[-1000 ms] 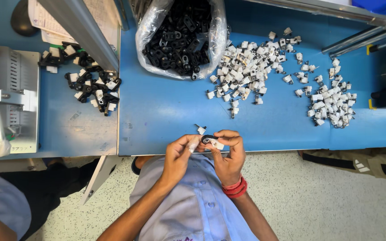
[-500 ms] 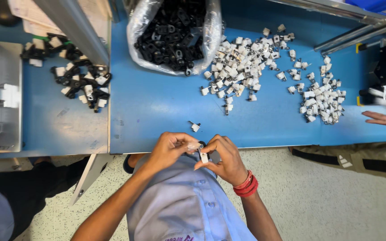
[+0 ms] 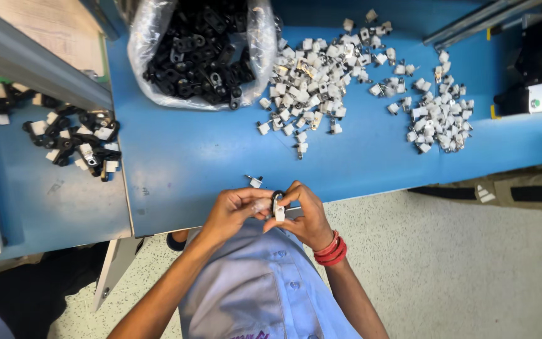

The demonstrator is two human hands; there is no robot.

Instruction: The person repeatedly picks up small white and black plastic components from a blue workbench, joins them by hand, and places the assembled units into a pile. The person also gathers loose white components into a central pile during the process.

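At the far left, on the lower blue bench (image 3: 45, 201), a heap of joined black-and-white pieces (image 3: 73, 141) lies as before, though it now sits lower in the view, the camera having tipped; next comes the clear bag of black parts (image 3: 199, 50) at the top edge of the blue table (image 3: 189, 163), closer to the frame's top than half a second ago; one lone white clip (image 3: 254, 181) rests on the table just above the hands, unmoved. The left hand (image 3: 236, 210) stays closed, fingertips pinching a small white clip piece (image 3: 278, 208) at the table's near edge; the right hand (image 3: 305, 216), red bangles (image 3: 332, 250) at its wrist, is likewise closed on that same piece, both hands touching. Further right spread the large pile of white clips (image 3: 318, 81) and the smaller pile (image 3: 440, 116); another person's hand, seen earlier at the right edge, has gone.
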